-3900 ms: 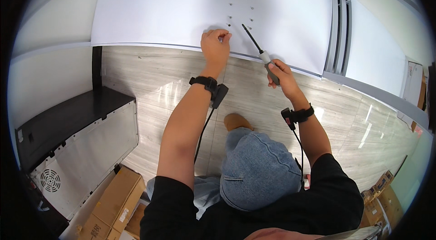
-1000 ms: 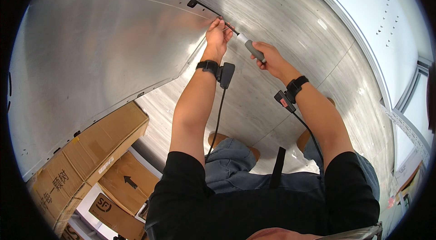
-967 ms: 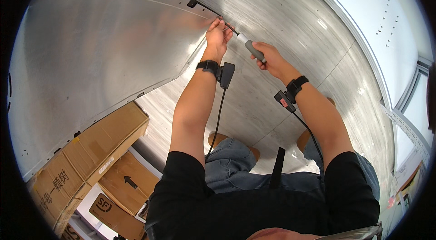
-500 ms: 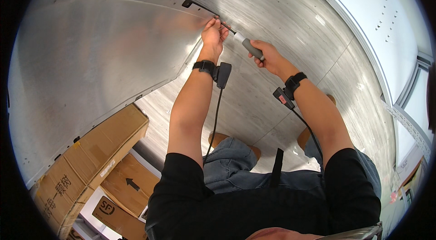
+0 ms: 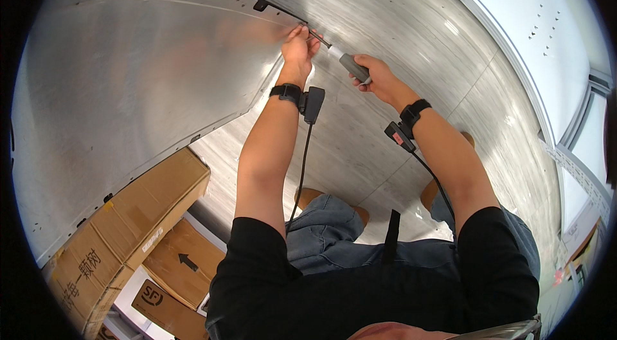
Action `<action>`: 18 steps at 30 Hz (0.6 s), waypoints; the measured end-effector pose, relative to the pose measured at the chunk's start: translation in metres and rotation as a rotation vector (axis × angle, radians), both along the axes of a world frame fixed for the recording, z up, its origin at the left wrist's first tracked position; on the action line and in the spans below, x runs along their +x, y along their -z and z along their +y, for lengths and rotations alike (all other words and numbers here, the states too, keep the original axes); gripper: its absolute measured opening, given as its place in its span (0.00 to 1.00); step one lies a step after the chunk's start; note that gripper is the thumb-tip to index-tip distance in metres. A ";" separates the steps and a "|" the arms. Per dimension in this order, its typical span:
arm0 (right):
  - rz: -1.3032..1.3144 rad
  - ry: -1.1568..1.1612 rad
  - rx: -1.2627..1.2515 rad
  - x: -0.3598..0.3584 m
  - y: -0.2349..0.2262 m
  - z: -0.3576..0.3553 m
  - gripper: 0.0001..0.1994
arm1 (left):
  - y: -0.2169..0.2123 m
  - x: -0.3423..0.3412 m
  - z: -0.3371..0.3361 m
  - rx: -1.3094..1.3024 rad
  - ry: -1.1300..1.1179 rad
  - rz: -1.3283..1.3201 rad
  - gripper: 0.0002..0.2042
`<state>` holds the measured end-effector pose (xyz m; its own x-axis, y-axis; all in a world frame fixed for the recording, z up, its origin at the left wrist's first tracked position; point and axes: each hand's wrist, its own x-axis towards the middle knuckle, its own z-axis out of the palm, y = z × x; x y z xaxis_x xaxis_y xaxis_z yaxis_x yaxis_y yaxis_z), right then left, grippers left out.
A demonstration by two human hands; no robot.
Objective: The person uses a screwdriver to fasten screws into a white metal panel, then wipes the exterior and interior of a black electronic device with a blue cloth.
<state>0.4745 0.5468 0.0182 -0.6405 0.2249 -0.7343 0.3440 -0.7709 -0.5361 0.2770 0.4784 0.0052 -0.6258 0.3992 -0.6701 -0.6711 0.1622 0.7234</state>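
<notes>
Right hand (image 5: 376, 76) grip wrapped around screwdriver (image 5: 340, 60); left hand (image 5: 297, 51) pinching its tip at metal panel (image 5: 128, 83) edge. Closed cardboard boxes (image 5: 128, 237) at 8 o'clock, contents hidden.

Tip of the grey-handled screwdriver (image 5: 344, 62): hidden behind the left hand's fingers (image 5: 297, 36); what it meets is too small to tell.
Brown cardboard boxes (image 5: 138, 224): cut off at the lower left rim.
Large silver metal panel (image 5: 128, 83): runs past the left edge.
</notes>
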 end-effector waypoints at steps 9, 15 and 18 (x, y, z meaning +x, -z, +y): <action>-0.061 -0.087 0.329 -0.007 0.016 -0.002 0.21 | 0.013 0.000 0.007 -0.065 -0.046 0.136 0.10; -0.122 -0.275 0.496 -0.011 0.011 -0.001 0.24 | 0.013 -0.002 0.013 -0.097 -0.117 0.129 0.11; -0.137 -0.235 0.562 -0.012 0.017 -0.007 0.27 | 0.010 -0.003 0.015 -0.126 -0.115 0.128 0.12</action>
<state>0.4627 0.5394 0.0012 -0.6283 0.4651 -0.6236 0.5646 -0.2788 -0.7768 0.2742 0.4933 -0.0045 -0.7458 0.2382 -0.6221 -0.5943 0.1838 0.7829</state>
